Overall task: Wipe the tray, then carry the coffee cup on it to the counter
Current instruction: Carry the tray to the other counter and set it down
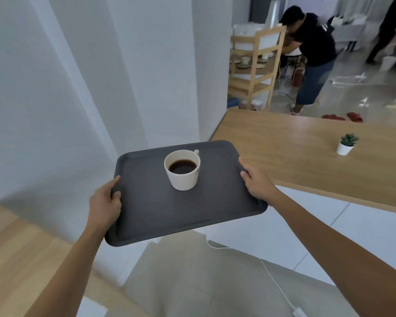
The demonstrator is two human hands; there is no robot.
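1. Forearms enter from 6 o'clock. Left hand (104,200) clamps the tray's left short edge, thumb on top of the rim, fingers wrapped underneath and hidden.
2. Right hand (257,183) clamps the right short edge the same way, thumb on the rim, fingers out of sight below.
3. Dark grey tray (146,216) held in the air between both hands, roughly level, centre of view.
4. White coffee cup (183,170) stands upright on the tray toward its far side, holding dark coffee well below the brim; handle points to 1 o'clock, mostly hidden behind the cup.
5. Wooden counter (295,152) at 3 o'clock, tray's far right corner overlapping its near end; whether it touches, cannot tell.
6. Small potted plant (346,145) on the counter, white pot, well apart from the tray.
7. White cable (272,277) trails at 5 o'clock, cut off at the bottom edge.
8. Wooden shelf rack (254,65) at 1 o'clock holds dishes, blurred.
9. Bending person (313,49) beside the rack, blurred.
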